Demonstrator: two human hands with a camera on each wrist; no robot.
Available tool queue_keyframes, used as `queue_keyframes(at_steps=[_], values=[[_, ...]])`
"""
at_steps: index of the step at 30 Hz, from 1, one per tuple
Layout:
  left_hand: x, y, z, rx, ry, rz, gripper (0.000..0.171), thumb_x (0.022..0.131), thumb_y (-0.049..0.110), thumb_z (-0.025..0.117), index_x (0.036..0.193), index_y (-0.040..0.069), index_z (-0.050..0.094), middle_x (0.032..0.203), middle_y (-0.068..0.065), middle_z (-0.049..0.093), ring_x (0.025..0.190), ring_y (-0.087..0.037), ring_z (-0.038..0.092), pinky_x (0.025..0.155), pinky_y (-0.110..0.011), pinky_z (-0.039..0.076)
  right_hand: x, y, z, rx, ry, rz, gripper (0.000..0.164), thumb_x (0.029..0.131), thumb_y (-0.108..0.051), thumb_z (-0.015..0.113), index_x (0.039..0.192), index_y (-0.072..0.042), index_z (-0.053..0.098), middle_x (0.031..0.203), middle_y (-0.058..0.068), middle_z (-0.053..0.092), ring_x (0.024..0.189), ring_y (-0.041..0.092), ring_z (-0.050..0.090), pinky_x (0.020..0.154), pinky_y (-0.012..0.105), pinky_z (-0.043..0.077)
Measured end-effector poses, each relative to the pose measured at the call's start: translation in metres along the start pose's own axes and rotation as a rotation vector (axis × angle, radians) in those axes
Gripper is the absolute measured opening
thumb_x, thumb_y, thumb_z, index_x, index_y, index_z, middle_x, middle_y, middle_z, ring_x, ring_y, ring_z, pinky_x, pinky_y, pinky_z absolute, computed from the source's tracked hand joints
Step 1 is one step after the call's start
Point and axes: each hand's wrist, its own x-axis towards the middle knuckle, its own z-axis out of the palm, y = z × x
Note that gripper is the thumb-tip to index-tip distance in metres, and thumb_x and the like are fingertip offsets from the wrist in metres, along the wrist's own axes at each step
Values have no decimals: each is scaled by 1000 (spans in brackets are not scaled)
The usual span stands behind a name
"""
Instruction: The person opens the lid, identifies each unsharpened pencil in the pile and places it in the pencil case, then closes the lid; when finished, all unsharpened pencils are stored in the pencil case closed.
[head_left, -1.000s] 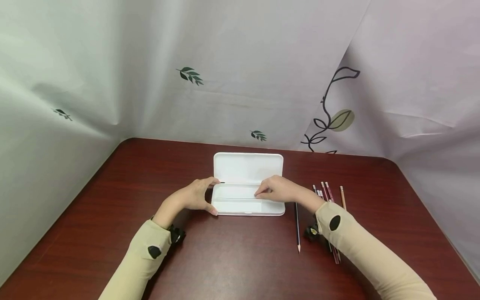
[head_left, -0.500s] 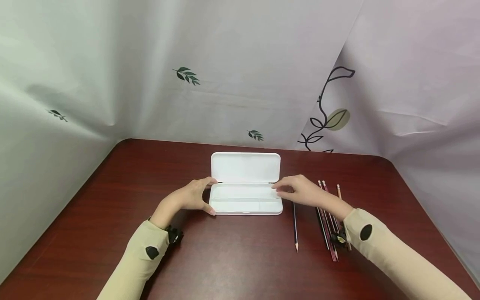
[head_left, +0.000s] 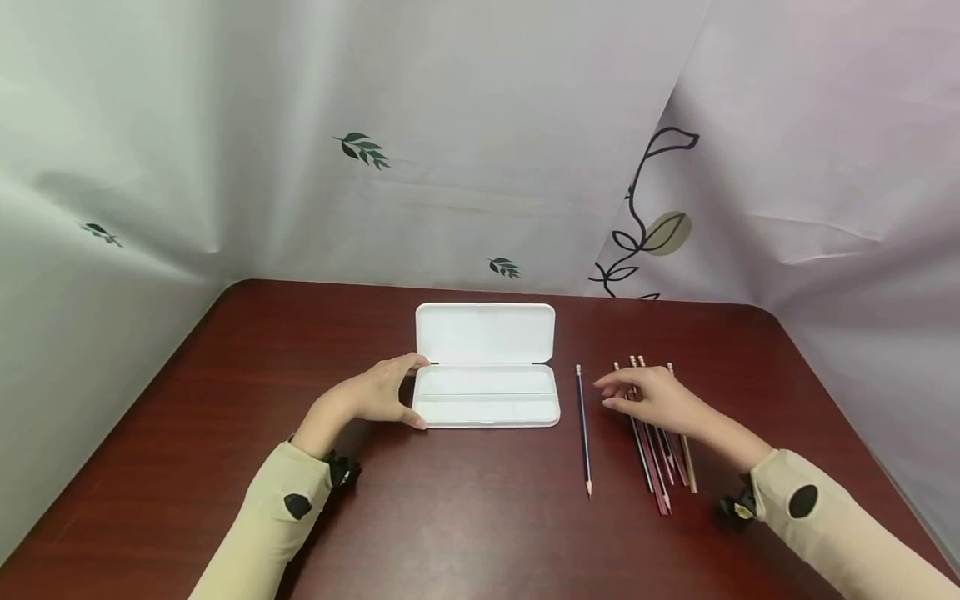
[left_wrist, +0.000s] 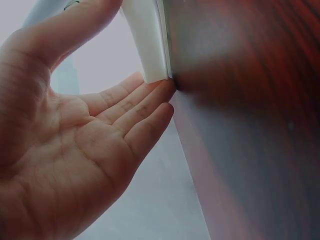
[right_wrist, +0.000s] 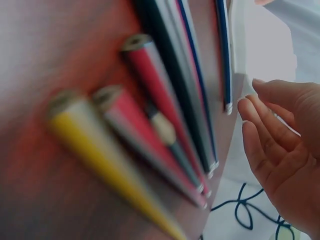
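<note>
A white pencil case [head_left: 450, 410] lies on the table with its lid [head_left: 485, 333] raised at the back. My left hand [head_left: 367, 392] holds it by the left end, thumb at the front corner and fingers at the back corner. In the left wrist view the fingertips [left_wrist: 162, 90] meet the case's edge. My right hand [head_left: 663, 404] hovers over the eraser ends of several pencils [head_left: 651, 467], fingers slightly bent around nothing. One dark blue pencil [head_left: 584, 437] lies apart, between the case and that hand, its tip toward me.
The pencils beside the right wrist include red, dark and yellow [right_wrist: 115, 165] ones, lying roughly side by side. The dark red wooden table [head_left: 465, 517] ends at a pale curtain [head_left: 450, 200] with leaf prints, which hangs behind it and along the sides.
My right hand has moved right, out of the pencil case, past the single blue pencil to above the pencil group. The left hand stays at the case's left end.
</note>
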Motion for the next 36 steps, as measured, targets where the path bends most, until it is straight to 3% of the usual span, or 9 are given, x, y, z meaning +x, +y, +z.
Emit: queue_keyframes(at_steps=[5,10,18,27,32,36], values=[[-1,-1,-3,-1,8,2,86,65,28,85,130,-5,39,131,-23,49,121,-33,50,100,-47,38,-15,3,-5,6,7,92,11,77,-11,75,86,-13,68,74,-11,65,66,0,58,55,21,45],[-1,-1,-3,-10,11,3,86,65,27,85,130,-6,39,131,-23,49,121,-33,50,101,-47,38,-22,3,-6,25,13,189,15,75,-14,77,80,-15,63,69,-11,62,61,0,56,53,21,45],[-1,-1,0,-34,5,-9,87,64,27,86,130,-5,39,132,-23,48,122,-33,50,101,-47,38,-23,-2,0,28,-4,240,17,75,-14,77,82,-10,62,69,-9,59,61,0,54,56,21,47],[1,1,0,-36,-1,-19,86,64,27,85,130,-4,40,132,-22,49,122,-33,49,102,-46,37,-20,-6,4,-33,56,294,17,76,-17,76,80,-9,62,65,-9,57,58,2,52,55,21,45],[2,1,1,-27,2,-10,85,64,27,86,129,-4,40,130,-22,50,121,-32,50,101,-46,38,-20,-9,0,-85,130,320,17,75,-17,78,78,-9,63,65,-8,59,60,5,56,56,22,47],[1,1,0,-14,4,-9,86,64,28,86,129,-4,40,130,-23,50,120,-33,51,101,-46,38,-21,-7,2,-76,106,331,19,75,-19,78,78,-8,63,65,-8,60,60,5,57,55,23,47]])
